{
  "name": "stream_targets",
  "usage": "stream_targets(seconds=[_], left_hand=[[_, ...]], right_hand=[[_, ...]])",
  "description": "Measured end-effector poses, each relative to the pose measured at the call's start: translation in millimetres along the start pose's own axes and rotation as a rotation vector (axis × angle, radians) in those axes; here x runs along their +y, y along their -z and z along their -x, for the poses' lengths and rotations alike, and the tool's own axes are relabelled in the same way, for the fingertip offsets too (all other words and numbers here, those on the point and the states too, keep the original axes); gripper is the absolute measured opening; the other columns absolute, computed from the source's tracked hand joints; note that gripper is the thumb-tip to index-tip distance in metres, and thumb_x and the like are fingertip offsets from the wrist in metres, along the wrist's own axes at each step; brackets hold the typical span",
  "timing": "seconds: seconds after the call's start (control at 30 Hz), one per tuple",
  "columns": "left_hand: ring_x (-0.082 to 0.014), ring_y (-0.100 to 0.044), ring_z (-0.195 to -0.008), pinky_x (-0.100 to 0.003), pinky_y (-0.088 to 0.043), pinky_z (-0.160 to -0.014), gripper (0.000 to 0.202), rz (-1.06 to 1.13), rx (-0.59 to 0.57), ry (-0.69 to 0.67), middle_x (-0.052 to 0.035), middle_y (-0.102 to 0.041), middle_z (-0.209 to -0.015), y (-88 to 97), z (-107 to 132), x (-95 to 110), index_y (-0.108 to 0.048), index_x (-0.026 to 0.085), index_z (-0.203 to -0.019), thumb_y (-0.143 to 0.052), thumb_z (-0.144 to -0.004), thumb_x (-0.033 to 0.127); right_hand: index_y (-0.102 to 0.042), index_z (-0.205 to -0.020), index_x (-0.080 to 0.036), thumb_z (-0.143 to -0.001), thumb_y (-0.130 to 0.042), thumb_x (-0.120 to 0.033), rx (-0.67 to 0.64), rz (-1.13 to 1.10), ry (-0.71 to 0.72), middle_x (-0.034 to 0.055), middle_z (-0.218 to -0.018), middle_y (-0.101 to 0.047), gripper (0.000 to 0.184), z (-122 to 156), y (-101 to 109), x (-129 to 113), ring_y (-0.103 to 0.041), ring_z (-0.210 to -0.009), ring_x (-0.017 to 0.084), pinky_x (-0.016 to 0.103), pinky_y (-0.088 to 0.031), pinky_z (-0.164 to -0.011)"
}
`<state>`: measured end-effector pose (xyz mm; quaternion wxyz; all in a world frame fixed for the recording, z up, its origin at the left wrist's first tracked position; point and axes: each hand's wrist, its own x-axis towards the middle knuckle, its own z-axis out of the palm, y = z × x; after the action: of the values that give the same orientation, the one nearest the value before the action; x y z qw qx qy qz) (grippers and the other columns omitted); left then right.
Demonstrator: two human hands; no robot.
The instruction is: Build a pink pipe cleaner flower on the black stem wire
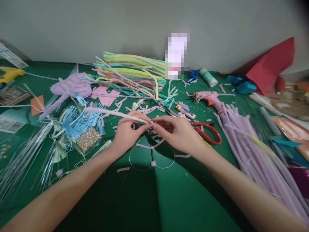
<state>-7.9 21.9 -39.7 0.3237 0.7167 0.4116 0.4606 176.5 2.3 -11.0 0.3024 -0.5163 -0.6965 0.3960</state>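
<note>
My left hand and my right hand meet over the middle of the table, fingertips pinched together. Between them they grip the end of a pale lilac pipe cleaner, whose long free part sticks out to the left above my left hand. The exact joint at the fingertips is too small to make out. Below my hands, thin curved wire loops around, with a small lilac fuzzy ball at its bottom. A bent lilac pipe cleaner piece shows inside the loop.
Red-handled pliers and a pink glue gun lie right of my hands. Lilac pipe cleaners are heaped at right, coloured ones behind. Blue tassels, a bead box and a lilac pipe-cleaner shape are left.
</note>
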Motion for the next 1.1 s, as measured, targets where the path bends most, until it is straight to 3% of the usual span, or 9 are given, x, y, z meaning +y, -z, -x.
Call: stream_targets(seconds=[0.1,0.23,0.37,0.53,0.6,0.73,0.93,1.1], left_hand=[[-0.0167,-0.063,-0.080,-0.029,-0.049,-0.073,0.008,-0.035,-0.021,-0.027,-0.0004,-0.067,-0.080,0.4,0,-2,-0.070,0.020,-0.075,-0.073,-0.080,0.016],[-0.0167,-0.064,-0.079,-0.030,-0.051,-0.074,0.010,-0.017,-0.045,-0.010,-0.0011,-0.066,-0.082,2.7,0,-1,-0.068,0.020,-0.073,-0.075,-0.079,0.015],[-0.0185,-0.065,-0.080,-0.032,-0.052,-0.073,0.011,0.000,-0.051,0.073,-0.0020,-0.069,-0.080,12.2,-2,4,-0.069,0.021,-0.071,-0.078,-0.077,0.022],[-0.0177,-0.068,-0.069,-0.027,-0.053,-0.057,0.009,-0.012,-0.113,0.254,-0.0022,-0.074,-0.082,26.0,-2,12,-0.070,0.021,-0.076,-0.075,-0.080,0.028],[-0.0193,-0.071,-0.075,-0.027,-0.055,-0.060,0.008,-0.025,-0.142,0.301,-0.0029,-0.076,-0.086,26.4,-1,15,-0.070,0.022,-0.078,-0.073,-0.081,0.029],[-0.0221,-0.073,-0.084,-0.030,-0.059,-0.071,0.006,-0.047,-0.225,0.294,-0.0043,-0.078,-0.093,21.0,3,20,-0.069,0.022,-0.081,-0.072,-0.081,0.027],[-0.0223,-0.073,-0.093,-0.034,-0.059,-0.082,0.009,0.038,-0.277,0.260,-0.0058,-0.078,-0.098,21.9,6,17,-0.065,0.021,-0.075,-0.069,-0.083,0.021],[-0.0229,-0.074,-0.086,-0.033,-0.061,-0.074,0.008,0.067,-0.231,0.356,-0.0061,-0.078,-0.097,30.1,11,8,-0.073,0.022,-0.070,-0.077,-0.076,0.025]], right_hand=[[-0.065,-0.100,-0.019,-0.088,-0.064,-0.038,0.021,-0.064,-0.025,0.0036,-0.086,-0.077,0.023,0,0,-2,-0.073,-0.072,0.018,0.026,-0.056,-0.063],[-0.065,-0.093,-0.020,-0.093,-0.054,-0.029,0.049,0.077,0.076,0.0015,-0.086,-0.075,0.014,0,-3,-3,-0.070,-0.064,0.015,0.025,-0.052,-0.059],[-0.063,-0.085,-0.019,-0.090,-0.057,-0.026,0.103,0.052,0.072,0.0007,-0.078,-0.072,0.010,-2,1,3,-0.067,-0.063,0.014,0.024,-0.049,-0.058],[-0.065,-0.085,-0.019,-0.088,-0.060,-0.031,-0.048,0.078,0.081,0.0031,-0.085,-0.071,0.013,-4,12,19,-0.064,-0.071,0.015,0.024,-0.047,-0.057],[-0.065,-0.087,-0.019,-0.089,-0.059,-0.032,-0.073,0.089,0.119,0.0032,-0.085,-0.071,0.014,-6,14,23,-0.064,-0.073,0.015,0.025,-0.047,-0.058],[-0.059,-0.085,-0.019,-0.090,-0.056,-0.029,-0.032,0.089,0.165,0.0025,-0.081,-0.068,0.011,-11,10,20,-0.062,-0.069,0.014,0.026,-0.045,-0.060],[-0.050,-0.082,-0.021,-0.091,-0.053,-0.027,0.040,0.136,0.085,0.0007,-0.071,-0.063,0.012,-14,6,22,-0.057,-0.060,0.013,0.027,-0.041,-0.057],[-0.054,-0.082,-0.020,-0.090,-0.054,-0.030,0.105,0.169,0.064,0.0019,-0.076,-0.061,0.013,-7,15,34,-0.055,-0.064,0.014,0.027,-0.041,-0.056]])
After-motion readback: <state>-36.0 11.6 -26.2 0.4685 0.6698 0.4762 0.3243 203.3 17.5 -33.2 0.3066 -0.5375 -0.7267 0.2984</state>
